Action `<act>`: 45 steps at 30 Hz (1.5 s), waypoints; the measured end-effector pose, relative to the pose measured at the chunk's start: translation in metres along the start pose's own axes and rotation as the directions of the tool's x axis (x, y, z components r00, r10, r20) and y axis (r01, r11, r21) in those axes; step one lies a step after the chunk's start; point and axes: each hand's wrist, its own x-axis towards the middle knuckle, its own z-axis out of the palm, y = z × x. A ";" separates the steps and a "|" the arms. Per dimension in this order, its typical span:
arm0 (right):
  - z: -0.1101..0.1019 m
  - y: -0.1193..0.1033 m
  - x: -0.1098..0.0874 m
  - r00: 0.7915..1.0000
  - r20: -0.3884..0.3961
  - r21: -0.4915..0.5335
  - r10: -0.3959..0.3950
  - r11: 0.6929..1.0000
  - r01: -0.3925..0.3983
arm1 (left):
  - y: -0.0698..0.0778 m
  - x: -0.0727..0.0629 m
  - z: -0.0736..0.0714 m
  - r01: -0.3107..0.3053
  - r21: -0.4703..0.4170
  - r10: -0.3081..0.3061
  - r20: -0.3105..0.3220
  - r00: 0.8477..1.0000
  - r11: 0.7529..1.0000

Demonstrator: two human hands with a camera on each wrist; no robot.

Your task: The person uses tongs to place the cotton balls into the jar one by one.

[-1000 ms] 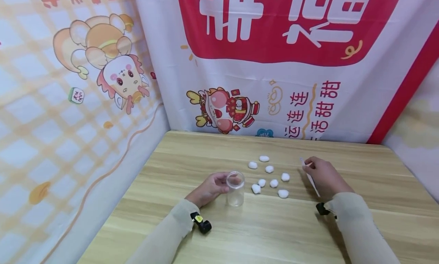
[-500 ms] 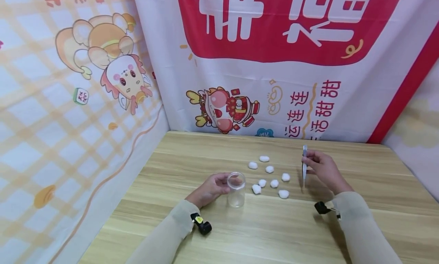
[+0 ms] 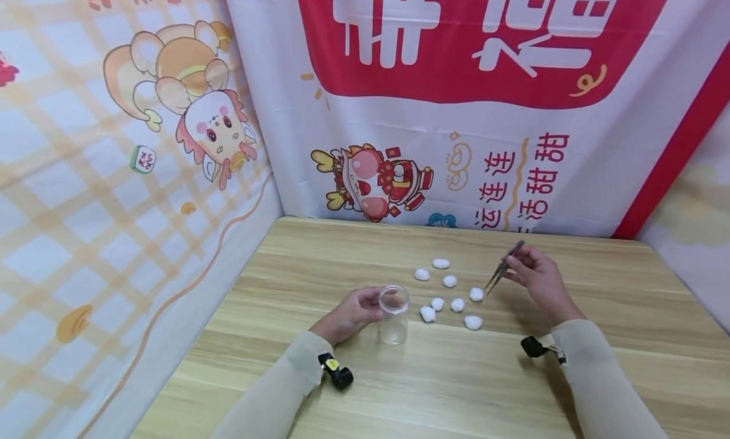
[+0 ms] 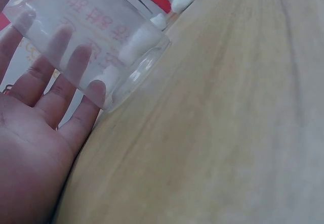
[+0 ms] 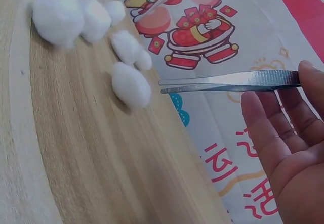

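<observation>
A clear plastic jar (image 3: 394, 325) stands upright and lidless on the table. My left hand (image 3: 355, 311) holds it from the left, thumb on the near side and fingers round the back; the left wrist view shows those fingers through the jar's wall (image 4: 142, 75). My right hand (image 3: 542, 284) pinches metal tweezers (image 5: 273, 79) between thumb and fingers. The prongs are slightly apart with nothing between them, and they point down toward the rightmost cotton ball (image 3: 476, 294). In the right wrist view the tips lie just beside that cotton ball (image 5: 130, 86).
Several more white cotton balls (image 3: 441, 263) lie loosely grouped between jar and tweezers. The wooden table (image 3: 456, 388) meets a printed cloth banner (image 3: 456, 125) at the back and a checked cloth (image 3: 68, 236) at left.
The tweezers have been turned in my right hand from pointing toward me to slanting down-left, their tips now close to the rightmost cotton ball. My left hand and the jar have stayed put.
</observation>
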 end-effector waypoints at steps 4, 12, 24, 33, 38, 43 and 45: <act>-0.003 0.006 0.000 0.999 0.003 0.165 -0.040 0.986 0.039 | 0.000 0.000 0.000 0.005 -0.006 -0.005 -0.008 1.000 1.000; -0.005 0.016 -0.002 0.997 0.028 0.412 -0.071 0.910 0.053 | -0.002 0.001 -0.002 0.005 0.008 -0.005 -0.006 1.000 1.000; -0.002 0.026 0.000 0.996 -0.071 0.434 -0.045 0.898 0.072 | 0.002 0.000 -0.001 0.020 0.006 -0.020 -0.013 1.000 1.000; 0.003 0.031 0.003 0.988 -0.155 0.412 0.012 0.910 0.054 | -0.001 0.001 0.000 0.014 0.010 -0.014 -0.009 1.000 1.000; 0.008 0.035 0.004 0.986 -0.164 0.388 0.023 0.921 0.043 | -0.001 0.000 0.000 0.016 0.015 -0.016 -0.014 1.000 1.000; 0.009 0.039 0.005 0.985 -0.169 0.372 0.015 0.927 0.050 | -0.001 0.000 0.001 0.008 0.004 -0.008 -0.007 1.000 1.000; 0.009 0.041 0.005 0.986 -0.168 0.358 0.013 0.933 0.049 | 0.000 0.000 0.001 0.009 0.007 -0.009 -0.007 1.000 1.000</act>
